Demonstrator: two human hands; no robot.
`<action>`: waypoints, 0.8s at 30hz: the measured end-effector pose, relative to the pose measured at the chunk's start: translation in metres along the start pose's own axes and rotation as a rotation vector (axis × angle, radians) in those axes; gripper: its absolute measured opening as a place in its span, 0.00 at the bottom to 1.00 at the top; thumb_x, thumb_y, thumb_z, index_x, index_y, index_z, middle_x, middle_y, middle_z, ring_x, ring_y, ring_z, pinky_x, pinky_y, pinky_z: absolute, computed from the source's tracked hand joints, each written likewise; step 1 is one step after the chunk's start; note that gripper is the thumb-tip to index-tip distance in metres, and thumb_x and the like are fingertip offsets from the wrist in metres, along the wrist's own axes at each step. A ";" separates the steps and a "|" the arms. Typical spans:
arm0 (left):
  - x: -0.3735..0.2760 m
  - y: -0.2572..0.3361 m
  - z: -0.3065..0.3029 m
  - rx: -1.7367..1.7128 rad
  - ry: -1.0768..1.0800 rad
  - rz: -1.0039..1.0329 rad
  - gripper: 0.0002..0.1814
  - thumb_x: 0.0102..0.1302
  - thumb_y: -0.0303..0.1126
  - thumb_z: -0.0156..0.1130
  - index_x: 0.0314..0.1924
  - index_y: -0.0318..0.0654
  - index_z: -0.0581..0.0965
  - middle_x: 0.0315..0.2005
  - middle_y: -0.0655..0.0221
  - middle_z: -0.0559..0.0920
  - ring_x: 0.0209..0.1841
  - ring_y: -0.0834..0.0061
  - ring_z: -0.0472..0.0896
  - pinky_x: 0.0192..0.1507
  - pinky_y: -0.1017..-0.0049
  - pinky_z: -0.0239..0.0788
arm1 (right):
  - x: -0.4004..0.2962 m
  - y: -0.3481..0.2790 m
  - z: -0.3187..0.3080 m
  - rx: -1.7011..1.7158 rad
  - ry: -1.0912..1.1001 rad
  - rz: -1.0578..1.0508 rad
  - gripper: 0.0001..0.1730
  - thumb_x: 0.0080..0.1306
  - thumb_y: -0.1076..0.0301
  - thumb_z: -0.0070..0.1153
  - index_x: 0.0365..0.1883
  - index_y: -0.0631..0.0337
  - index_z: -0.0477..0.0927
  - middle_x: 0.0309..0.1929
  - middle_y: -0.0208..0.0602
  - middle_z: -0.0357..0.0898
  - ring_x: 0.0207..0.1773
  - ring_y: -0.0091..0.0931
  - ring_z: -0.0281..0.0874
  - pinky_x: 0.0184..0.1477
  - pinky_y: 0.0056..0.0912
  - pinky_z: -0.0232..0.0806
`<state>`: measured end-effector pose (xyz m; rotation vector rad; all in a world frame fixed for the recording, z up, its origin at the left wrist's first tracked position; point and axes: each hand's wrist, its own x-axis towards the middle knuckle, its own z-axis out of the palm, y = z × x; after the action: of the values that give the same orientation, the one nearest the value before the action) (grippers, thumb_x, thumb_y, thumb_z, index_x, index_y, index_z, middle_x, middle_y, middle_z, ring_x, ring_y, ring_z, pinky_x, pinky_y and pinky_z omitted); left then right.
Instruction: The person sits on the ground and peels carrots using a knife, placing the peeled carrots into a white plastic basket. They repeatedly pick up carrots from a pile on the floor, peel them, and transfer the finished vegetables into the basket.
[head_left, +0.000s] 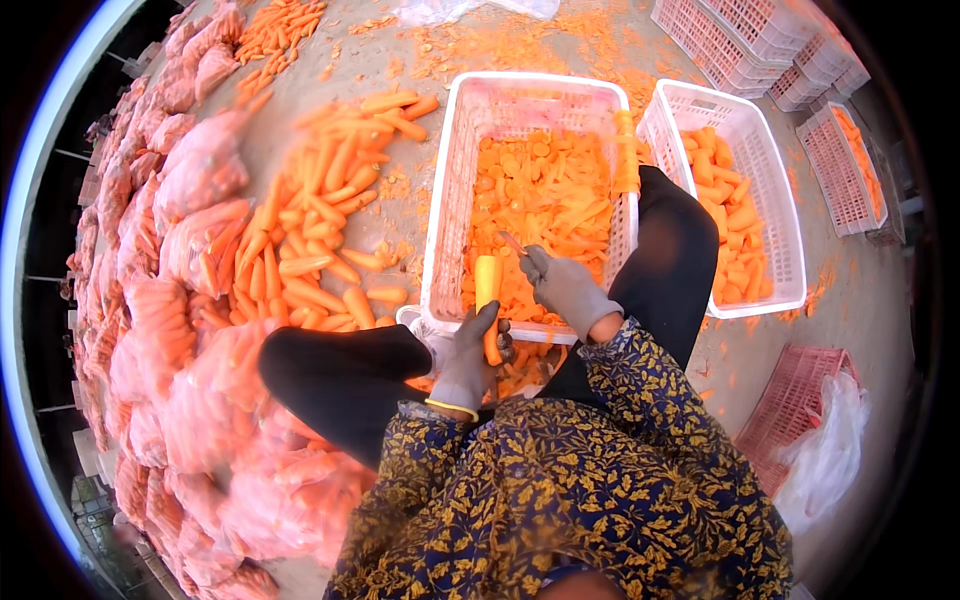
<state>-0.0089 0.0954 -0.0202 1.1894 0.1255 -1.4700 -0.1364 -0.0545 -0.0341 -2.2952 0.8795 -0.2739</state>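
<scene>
My left hand (466, 352), in a grey glove, grips a carrot (488, 281) upright over the near edge of a white plastic crate (438, 225). The upper part of this carrot looks paler and yellower than its lower end. My gloved right hand (564, 289) is closed around a small peeler or knife (512, 241), whose exact kind I cannot tell. Its tip points up and left, apart from the carrot. Below both hands, carrot peelings (551, 195) and cut ends lie in the crate. Orange wrapping (625, 154) covers part of the crate's right rim.
Loose whole carrots (322, 217) are heaped to the left, beside pink mesh bags (199, 397) full of carrots. A second white crate (791, 217) at right holds carrot pieces (731, 217). Stacked crates (739, 45) stand far right. A red crate (795, 405) lies near a plastic bag (829, 450).
</scene>
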 end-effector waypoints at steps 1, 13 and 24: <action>0.000 0.007 0.009 0.198 0.035 0.040 0.16 0.65 0.35 0.60 0.50 0.37 0.72 0.30 0.69 0.77 0.27 0.81 0.75 0.25 0.81 0.67 | 0.000 -0.004 -0.011 -0.149 0.076 -0.073 0.06 0.70 0.71 0.44 0.43 0.63 0.69 0.21 0.40 0.71 0.21 0.33 0.77 0.27 0.32 0.70; 0.016 0.060 0.218 1.227 -0.212 1.215 0.16 0.56 0.30 0.67 0.42 0.33 0.74 0.28 0.49 0.82 0.35 0.49 0.82 0.33 0.61 0.74 | -0.049 -0.002 -0.162 -0.314 0.677 -0.054 0.08 0.66 0.73 0.48 0.43 0.63 0.72 0.31 0.48 0.74 0.25 0.43 0.75 0.23 0.45 0.65; 0.089 -0.002 0.423 1.225 -0.776 0.508 0.28 0.48 0.39 0.71 0.44 0.24 0.77 0.39 0.47 0.83 0.43 0.56 0.83 0.45 0.67 0.74 | -0.113 0.164 -0.231 1.038 0.944 0.608 0.18 0.75 0.54 0.41 0.42 0.62 0.73 0.19 0.22 0.61 0.17 0.17 0.55 0.16 0.21 0.49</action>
<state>-0.2373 -0.2454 0.1171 1.2761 -1.6774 -1.3992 -0.4000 -0.1886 0.0409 -0.8137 1.3695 -1.2335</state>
